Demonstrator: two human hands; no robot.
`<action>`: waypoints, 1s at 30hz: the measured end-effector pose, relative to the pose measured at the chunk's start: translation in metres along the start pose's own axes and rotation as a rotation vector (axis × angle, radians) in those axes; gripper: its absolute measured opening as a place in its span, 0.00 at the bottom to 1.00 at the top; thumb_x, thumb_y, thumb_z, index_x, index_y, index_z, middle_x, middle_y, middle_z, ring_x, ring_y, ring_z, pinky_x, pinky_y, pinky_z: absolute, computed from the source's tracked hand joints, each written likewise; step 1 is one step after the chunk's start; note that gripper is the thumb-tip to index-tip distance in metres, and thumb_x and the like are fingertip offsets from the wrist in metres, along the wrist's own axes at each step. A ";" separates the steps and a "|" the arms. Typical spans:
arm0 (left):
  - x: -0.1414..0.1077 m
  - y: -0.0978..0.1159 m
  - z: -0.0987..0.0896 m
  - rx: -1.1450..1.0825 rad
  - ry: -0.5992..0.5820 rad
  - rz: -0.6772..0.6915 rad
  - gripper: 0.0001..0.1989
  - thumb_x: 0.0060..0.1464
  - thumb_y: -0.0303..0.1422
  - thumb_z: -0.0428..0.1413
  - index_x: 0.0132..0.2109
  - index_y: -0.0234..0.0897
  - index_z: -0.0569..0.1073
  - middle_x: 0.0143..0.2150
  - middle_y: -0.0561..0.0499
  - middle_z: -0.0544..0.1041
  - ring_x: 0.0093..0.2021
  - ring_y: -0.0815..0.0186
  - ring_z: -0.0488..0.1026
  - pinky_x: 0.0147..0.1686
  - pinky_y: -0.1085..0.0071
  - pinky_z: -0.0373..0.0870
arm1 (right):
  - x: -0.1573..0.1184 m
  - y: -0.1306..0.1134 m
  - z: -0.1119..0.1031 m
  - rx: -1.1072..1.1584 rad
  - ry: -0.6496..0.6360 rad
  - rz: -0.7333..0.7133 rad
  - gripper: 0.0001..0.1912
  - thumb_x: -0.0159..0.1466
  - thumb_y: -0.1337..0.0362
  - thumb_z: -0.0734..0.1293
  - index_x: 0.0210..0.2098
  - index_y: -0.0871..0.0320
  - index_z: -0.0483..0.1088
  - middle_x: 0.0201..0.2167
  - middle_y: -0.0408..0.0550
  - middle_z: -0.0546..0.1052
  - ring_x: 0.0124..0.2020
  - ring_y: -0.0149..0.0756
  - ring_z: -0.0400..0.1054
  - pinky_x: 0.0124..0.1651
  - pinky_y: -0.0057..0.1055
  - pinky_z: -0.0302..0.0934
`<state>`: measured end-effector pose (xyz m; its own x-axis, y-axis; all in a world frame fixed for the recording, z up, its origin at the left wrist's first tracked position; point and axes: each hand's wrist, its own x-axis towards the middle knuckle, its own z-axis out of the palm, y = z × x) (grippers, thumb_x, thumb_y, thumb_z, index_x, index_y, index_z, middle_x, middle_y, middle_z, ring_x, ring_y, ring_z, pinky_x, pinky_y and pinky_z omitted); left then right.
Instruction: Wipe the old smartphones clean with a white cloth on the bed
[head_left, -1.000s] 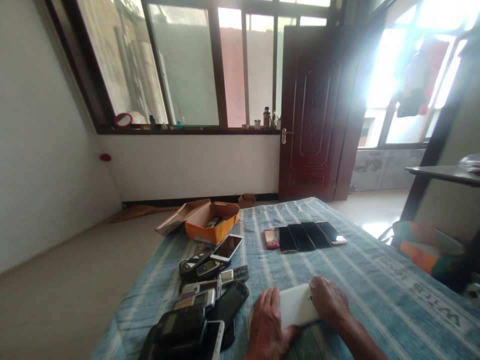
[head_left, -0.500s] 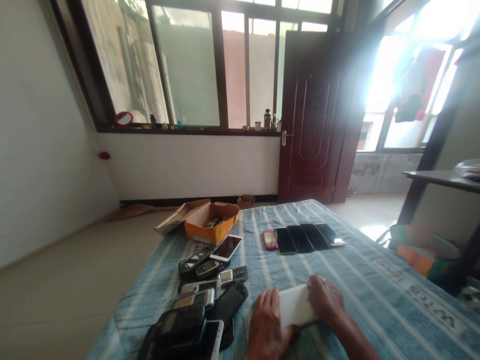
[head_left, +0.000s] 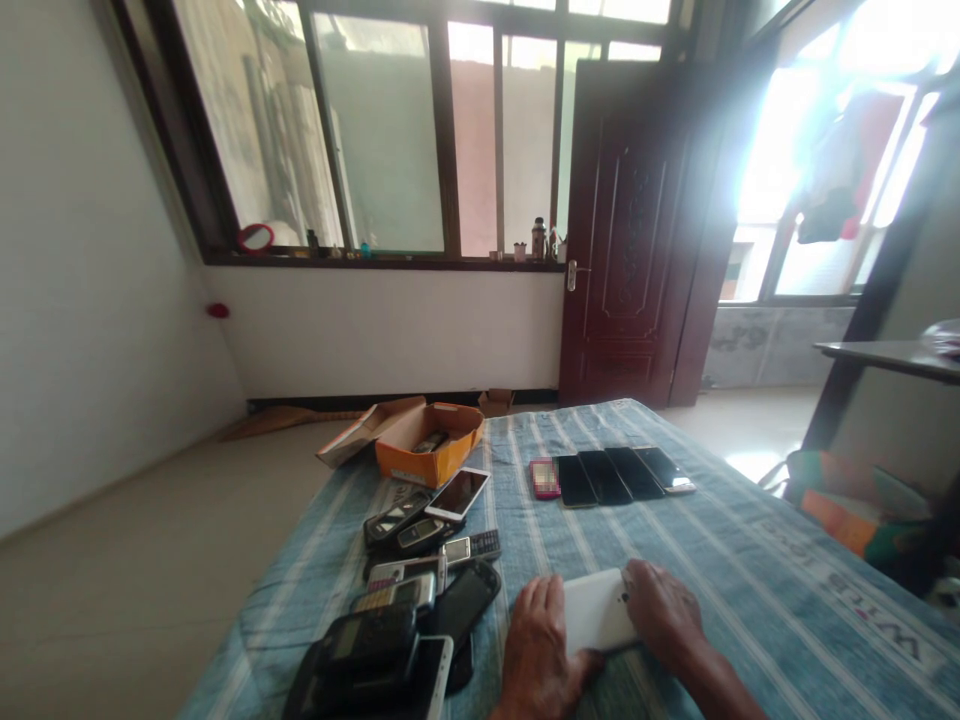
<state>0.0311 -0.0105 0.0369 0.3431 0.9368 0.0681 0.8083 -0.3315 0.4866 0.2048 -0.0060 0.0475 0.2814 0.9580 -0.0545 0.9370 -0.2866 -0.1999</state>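
A white smartphone (head_left: 598, 612), its back facing up, is held between my two hands just above or on the striped blue bedspread (head_left: 517, 470). My left hand (head_left: 538, 640) grips its left side, thumb along the near edge. On the other end my right hand (head_left: 664, 610) is closed around the right edge, by the camera spot; its fingertips are partly hidden. Left of my hands lies a heap of old phones, among them a black phone (head_left: 465, 605), a keypad phone (head_left: 471, 548) and a white-framed smartphone (head_left: 459, 493).
Beyond my hands, several dark smartphones (head_left: 619, 476) lie in an overlapping row beside a pink phone (head_left: 545, 479). An open orange box (head_left: 427, 462) with phones inside stands at the far left edge of the bed. A dark red door (head_left: 622, 240) is behind.
The view has shifted slightly, so everything sits a little further right. My right hand has slid a bit along the white phone's edge, uncovering more of its camera corner.
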 end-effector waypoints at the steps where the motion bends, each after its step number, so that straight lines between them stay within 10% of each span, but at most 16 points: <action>1: 0.000 0.000 0.000 -0.001 0.000 -0.002 0.41 0.40 0.37 0.57 0.61 0.22 0.62 0.61 0.38 0.66 0.62 0.51 0.58 0.62 0.65 0.50 | 0.007 -0.004 -0.002 0.007 0.004 -0.002 0.16 0.62 0.71 0.54 0.39 0.56 0.72 0.41 0.52 0.78 0.44 0.44 0.71 0.37 0.31 0.57; 30: -0.002 -0.006 0.008 0.010 0.044 0.047 0.37 0.43 0.40 0.58 0.60 0.26 0.64 0.60 0.38 0.67 0.61 0.49 0.59 0.62 0.59 0.52 | 0.030 -0.016 -0.006 0.017 0.005 -0.010 0.18 0.63 0.71 0.53 0.42 0.57 0.71 0.42 0.55 0.77 0.44 0.44 0.71 0.39 0.32 0.56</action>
<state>0.0293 -0.0109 0.0268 0.3596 0.9241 0.1294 0.7965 -0.3762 0.4734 0.1991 0.0269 0.0550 0.2727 0.9609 -0.0476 0.9362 -0.2765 -0.2170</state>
